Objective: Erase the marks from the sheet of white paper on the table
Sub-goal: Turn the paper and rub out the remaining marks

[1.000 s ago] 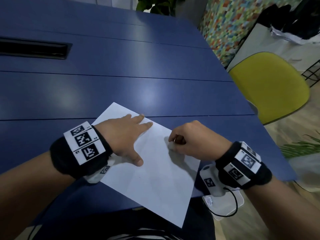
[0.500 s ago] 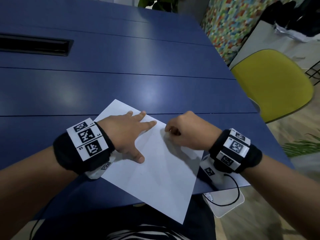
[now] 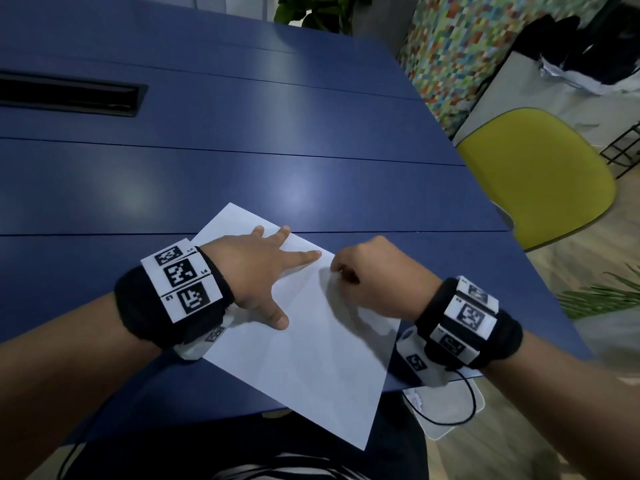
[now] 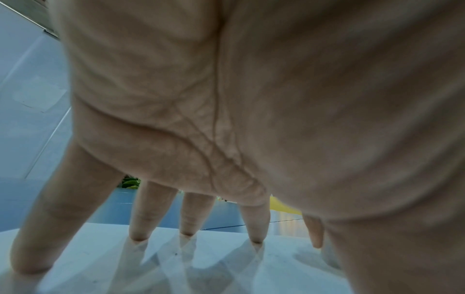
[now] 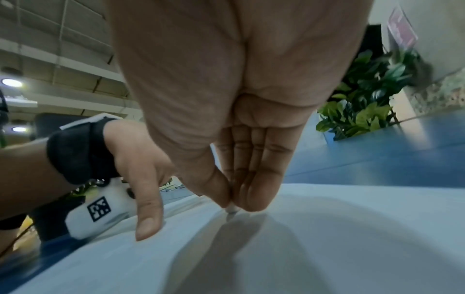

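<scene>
A white sheet of paper (image 3: 311,358) lies askew on the blue table (image 3: 242,161), its near corner hanging over the front edge. My left hand (image 3: 263,271) lies flat on the sheet's upper left part with fingers spread, fingertips (image 4: 137,236) pressing the paper (image 4: 226,268). My right hand (image 3: 367,275) is curled at the sheet's upper right edge. In the right wrist view its thumb and fingers (image 5: 251,195) pinch a small white eraser (image 5: 231,209), whose tip touches the paper (image 5: 327,238). No marks show on the sheet.
A yellow chair (image 3: 533,174) stands off the table's right side. A black cable slot (image 3: 69,95) sits in the table at far left. A plant (image 3: 322,12) stands beyond the far edge. A white pouch with a cable (image 3: 446,407) hangs below my right wrist.
My right hand has slid up and away along the sheet, from mid-sheet to its upper right edge, still pinching the eraser. The left hand stays pressed flat on the paper.
</scene>
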`<state>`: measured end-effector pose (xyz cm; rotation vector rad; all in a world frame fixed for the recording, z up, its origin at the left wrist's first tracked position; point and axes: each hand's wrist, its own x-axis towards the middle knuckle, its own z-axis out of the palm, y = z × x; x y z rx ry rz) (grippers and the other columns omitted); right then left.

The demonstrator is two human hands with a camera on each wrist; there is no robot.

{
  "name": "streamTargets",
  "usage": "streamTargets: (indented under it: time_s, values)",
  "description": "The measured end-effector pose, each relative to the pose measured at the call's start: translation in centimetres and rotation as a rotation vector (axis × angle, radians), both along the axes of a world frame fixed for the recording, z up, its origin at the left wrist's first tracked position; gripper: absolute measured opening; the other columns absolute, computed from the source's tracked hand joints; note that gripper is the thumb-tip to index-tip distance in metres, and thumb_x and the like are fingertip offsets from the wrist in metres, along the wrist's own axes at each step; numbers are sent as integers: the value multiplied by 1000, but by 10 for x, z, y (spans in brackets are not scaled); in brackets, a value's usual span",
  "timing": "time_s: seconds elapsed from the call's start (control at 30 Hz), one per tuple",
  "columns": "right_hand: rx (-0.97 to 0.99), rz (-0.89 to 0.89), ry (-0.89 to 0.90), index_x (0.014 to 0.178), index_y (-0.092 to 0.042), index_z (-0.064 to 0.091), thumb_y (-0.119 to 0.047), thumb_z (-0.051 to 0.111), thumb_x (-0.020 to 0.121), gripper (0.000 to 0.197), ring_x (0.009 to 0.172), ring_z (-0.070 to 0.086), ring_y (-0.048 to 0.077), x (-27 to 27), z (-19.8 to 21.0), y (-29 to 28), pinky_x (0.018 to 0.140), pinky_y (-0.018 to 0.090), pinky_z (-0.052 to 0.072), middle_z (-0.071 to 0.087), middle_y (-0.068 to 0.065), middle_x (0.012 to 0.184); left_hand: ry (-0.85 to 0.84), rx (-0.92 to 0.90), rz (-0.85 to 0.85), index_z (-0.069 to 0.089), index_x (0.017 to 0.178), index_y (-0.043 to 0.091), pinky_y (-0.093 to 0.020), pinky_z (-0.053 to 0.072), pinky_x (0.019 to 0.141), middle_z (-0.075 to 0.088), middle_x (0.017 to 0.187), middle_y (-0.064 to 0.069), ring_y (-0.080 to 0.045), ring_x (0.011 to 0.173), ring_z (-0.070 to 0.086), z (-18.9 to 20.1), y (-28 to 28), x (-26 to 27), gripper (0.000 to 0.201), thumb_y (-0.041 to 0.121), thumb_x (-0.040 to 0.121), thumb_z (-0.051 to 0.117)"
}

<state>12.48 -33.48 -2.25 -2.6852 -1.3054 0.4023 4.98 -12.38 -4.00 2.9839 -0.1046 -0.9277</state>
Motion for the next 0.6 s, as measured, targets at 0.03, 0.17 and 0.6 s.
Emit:
streamTargets:
  time_s: [0.03,0.17,0.6]
  values:
    - [-12,39,33,92,-22,69,-23,56,89,14,69,59,16,-9,1,1,64,38,55,66,-6,74,0,5,-3,-17,151,66,-54,40,109,-23,172,4,-36,160,-6,0,-1,0,122,76,72,75]
    - [2,-33,21,94,-23,73,-24,59,89,15,69,62,13,8,5,-3,67,36,57,70,-8,75,9,1,3,-15,152,67,-54,40,111,-23,172,4,-35,160,-6,3,-1,0,120,75,73,75]
    - [61,-116,-41,91,-21,70,-23,58,90,13,71,61,18,10,-2,-16,68,39,56,68,-6,74,3,7,10,-14,154,63,-54,39,113,-21,173,1,-37,160,-4,5,-4,1,121,75,73,75]
